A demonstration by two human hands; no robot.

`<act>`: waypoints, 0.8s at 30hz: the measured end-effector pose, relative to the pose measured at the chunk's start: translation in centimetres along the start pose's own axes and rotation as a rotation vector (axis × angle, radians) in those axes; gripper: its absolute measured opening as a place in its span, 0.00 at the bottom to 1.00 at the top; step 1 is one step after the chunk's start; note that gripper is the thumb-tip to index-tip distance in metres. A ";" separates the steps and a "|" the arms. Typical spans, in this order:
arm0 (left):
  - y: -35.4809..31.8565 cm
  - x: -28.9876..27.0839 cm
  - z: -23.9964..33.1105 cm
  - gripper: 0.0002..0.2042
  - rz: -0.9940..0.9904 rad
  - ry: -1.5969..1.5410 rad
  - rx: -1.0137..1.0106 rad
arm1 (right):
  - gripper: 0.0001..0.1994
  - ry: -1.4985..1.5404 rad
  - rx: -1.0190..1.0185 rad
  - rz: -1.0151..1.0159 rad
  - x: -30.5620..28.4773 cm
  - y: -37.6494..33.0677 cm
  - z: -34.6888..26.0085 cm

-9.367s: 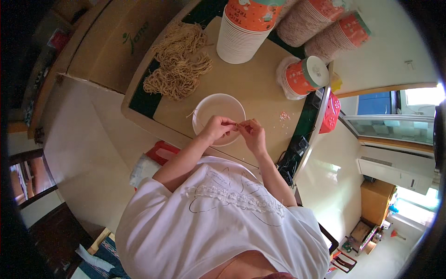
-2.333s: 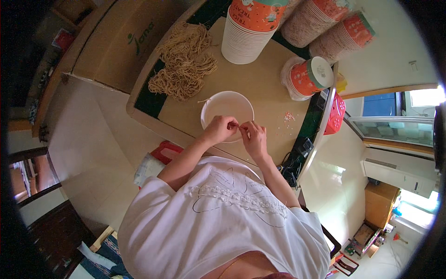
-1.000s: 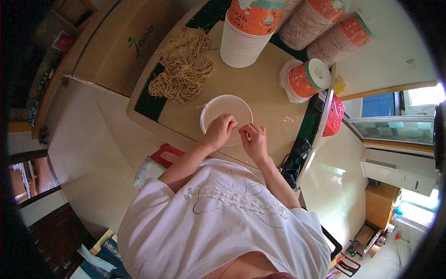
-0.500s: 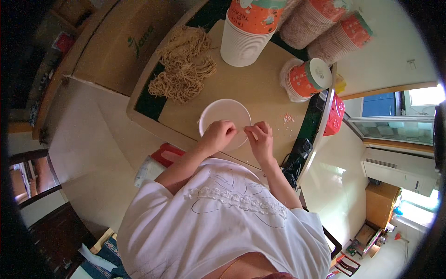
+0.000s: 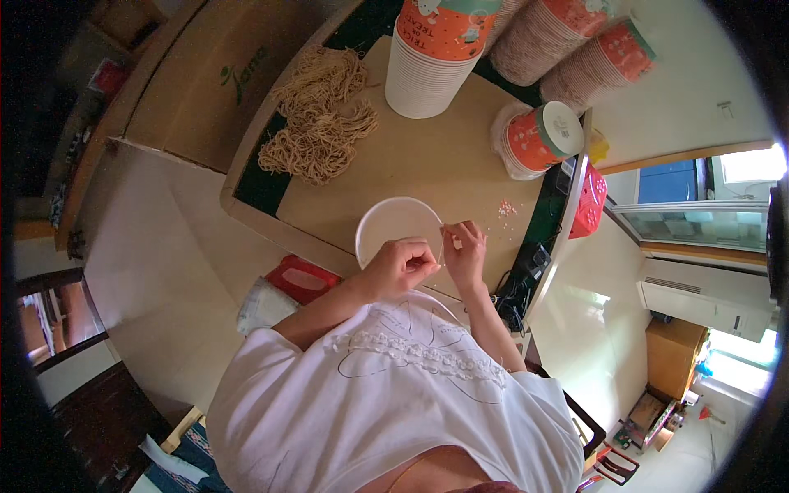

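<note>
A white paper bucket (image 5: 385, 220) stands at the near side of the table with its mouth up. My left hand (image 5: 403, 268) is at its near rim, thumb and fingers pinched together. To its right, by the bucket's right edge, my right hand (image 5: 464, 249) is also closed in a pinch. A thin pale string (image 5: 440, 248) runs between the two sets of fingertips; its ends are hidden in the hands. Farther back on the left lies a tangled heap of tan twine (image 5: 322, 115).
A tall stack of orange-and-white paper buckets (image 5: 431, 70) rises at the back, with wrapped stacks (image 5: 596, 66) beyond it. A shorter wrapped stack (image 5: 538, 138) lies tilted at right. Small pinkish bits (image 5: 507, 210) and black cables (image 5: 511, 306) lie nearer. A cardboard box (image 5: 205, 82) stands left.
My left hand has moved right and toward me, closer to my right hand, and its wrist has turned. The string now shows stretched between them. The view has shifted slightly.
</note>
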State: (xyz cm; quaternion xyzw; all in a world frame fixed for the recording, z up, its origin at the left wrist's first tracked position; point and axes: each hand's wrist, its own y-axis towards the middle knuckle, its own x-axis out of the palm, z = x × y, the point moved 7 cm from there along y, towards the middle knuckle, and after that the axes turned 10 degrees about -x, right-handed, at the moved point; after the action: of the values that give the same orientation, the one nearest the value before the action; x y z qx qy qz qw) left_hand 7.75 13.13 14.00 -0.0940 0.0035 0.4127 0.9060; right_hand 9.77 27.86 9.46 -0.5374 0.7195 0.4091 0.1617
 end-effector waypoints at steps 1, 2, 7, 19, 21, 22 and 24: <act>-0.1 0.1 0.2 0.06 -0.004 -0.015 0.019 | 0.02 -0.003 -0.001 0.002 0.1 0.0 0.0; -0.2 0.1 0.4 0.06 -0.006 -0.016 0.022 | 0.02 0.029 0.047 -0.006 0.5 -0.1 0.3; 0.0 -0.2 -0.2 0.05 -0.036 -0.280 -0.137 | 0.02 0.146 0.183 -0.020 0.1 0.4 0.1; 2.3 -0.8 3.8 0.05 -0.067 -0.371 0.119 | 0.04 0.139 0.176 -0.058 -2.2 2.5 0.5; 3.3 0.2 5.4 0.06 -0.072 -0.230 0.137 | 0.08 0.060 0.211 -0.125 -3.4 3.5 1.4; 3.9 0.5 6.5 0.06 -0.083 -0.224 0.156 | 0.08 0.050 0.203 -0.105 -4.7 4.3 1.8; 5.3 1.4 9.0 0.05 -0.104 -0.064 0.206 | 0.12 -0.055 0.258 -0.120 -7.3 5.9 3.5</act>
State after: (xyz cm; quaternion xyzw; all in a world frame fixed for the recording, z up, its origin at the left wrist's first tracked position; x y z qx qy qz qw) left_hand 4.12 19.14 21.84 0.0127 0.0120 0.3652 0.9308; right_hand 6.41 35.73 14.72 -0.5426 0.7281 0.3174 0.2732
